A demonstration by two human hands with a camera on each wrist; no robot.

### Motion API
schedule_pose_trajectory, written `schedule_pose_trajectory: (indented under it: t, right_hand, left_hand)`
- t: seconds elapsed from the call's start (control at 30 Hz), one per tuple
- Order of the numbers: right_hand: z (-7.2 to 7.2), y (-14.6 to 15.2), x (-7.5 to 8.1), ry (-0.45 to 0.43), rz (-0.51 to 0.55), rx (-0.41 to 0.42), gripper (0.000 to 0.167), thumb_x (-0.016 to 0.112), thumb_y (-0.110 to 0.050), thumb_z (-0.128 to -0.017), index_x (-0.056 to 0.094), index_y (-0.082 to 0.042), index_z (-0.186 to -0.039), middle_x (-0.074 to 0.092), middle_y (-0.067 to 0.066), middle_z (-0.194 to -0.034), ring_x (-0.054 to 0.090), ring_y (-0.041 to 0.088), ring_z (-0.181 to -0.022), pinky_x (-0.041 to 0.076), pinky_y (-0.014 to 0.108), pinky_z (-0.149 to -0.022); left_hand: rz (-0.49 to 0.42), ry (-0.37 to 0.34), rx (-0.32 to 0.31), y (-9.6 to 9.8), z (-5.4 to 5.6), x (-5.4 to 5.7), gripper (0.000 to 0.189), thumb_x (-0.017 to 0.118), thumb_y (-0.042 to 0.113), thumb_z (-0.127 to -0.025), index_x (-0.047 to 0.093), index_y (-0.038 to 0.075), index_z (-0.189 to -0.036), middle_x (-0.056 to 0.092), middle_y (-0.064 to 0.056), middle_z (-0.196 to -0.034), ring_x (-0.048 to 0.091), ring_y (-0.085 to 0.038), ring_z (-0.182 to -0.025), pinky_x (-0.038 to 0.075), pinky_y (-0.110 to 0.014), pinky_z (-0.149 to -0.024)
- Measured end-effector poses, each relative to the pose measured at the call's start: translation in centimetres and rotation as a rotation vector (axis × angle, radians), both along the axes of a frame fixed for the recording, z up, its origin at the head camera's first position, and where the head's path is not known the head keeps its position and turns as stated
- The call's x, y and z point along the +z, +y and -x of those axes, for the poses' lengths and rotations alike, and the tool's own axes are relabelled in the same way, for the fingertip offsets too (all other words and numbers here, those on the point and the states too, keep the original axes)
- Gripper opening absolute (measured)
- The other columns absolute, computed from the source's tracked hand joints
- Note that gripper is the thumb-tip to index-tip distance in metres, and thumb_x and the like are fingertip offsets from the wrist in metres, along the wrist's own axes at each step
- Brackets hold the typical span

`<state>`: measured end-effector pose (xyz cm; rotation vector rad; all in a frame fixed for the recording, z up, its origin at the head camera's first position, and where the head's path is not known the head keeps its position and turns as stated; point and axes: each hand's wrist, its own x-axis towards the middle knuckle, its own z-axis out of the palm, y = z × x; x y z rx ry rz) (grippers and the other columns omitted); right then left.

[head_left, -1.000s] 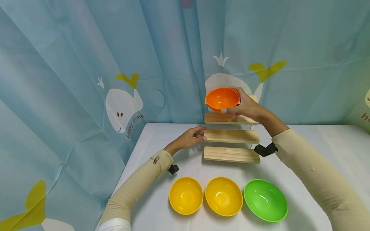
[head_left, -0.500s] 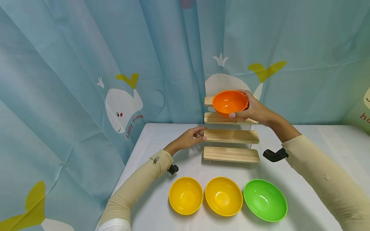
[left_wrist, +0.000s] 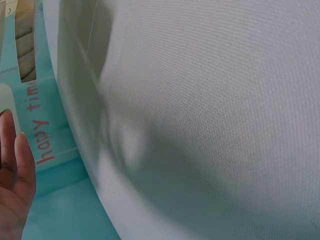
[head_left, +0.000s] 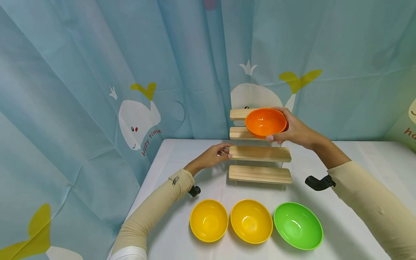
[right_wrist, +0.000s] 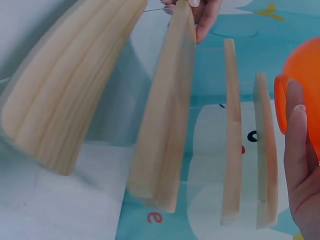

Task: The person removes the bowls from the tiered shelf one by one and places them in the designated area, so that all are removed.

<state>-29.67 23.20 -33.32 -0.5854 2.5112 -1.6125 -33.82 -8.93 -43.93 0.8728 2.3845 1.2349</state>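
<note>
My right hand [head_left: 294,131] grips an orange bowl [head_left: 264,121] by its right side, thumb near the front and fingers behind. The bowl is in the air before the upper boards of a stepped wooden rack [head_left: 260,153], its inside facing me. In the right wrist view, the bowl [right_wrist: 310,85] shows at the right edge beside the fingers. My left hand [head_left: 212,155] pinches the left end of the rack's second board from the bottom between thumb and fingers. Only part of that hand [left_wrist: 15,185] shows in the left wrist view.
Two yellow bowls [head_left: 209,221] and a green bowl [head_left: 298,226] stand in a row in front of the rack on a white-covered table [head_left: 351,159]. A blue curtain [head_left: 191,72] with whale prints hangs behind and to the left.
My right hand has moved the orange bowl right and down, away from the top board, which now shows more at its left end. The left hand has stayed in place.
</note>
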Motion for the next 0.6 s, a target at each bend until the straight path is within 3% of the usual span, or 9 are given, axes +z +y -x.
schedule_pose_trajectory:
  t: [0.4, 0.6]
  right_hand:
    - [-1.6, 1.3, -1.1, 0.003, 0.003, 0.020, 0.091, 0.077, -0.003, -0.082, 0.022, -0.016, -0.153, 0.040, 0.009, -0.142, 0.052, 0.025, -0.108, 0.061, 0.037, -0.068]
    - [-2.4, 2.0, -1.6, 0.027, -0.022, 0.023, 0.092, 0.078, -0.005, -0.082, 0.021, -0.018, -0.154, 0.041, 0.004, -0.142, 0.048, 0.023, -0.117, 0.060, 0.029, -0.080]
  left_hand:
    - [-0.001, -0.004, -0.004, 0.0, -0.2, 0.1, 0.056, 0.059, 0.028, -0.102, 0.042, 0.011, -0.153, 0.060, -0.013, -0.134, 0.057, -0.024, -0.120, 0.048, -0.037, -0.102]
    - [-0.011, -0.012, -0.009, 0.0, -0.1, 0.0, 0.058, 0.060, 0.028, -0.102, 0.041, 0.008, -0.154, 0.059, -0.014, -0.135, 0.056, -0.026, -0.121, 0.046, -0.039, -0.104]
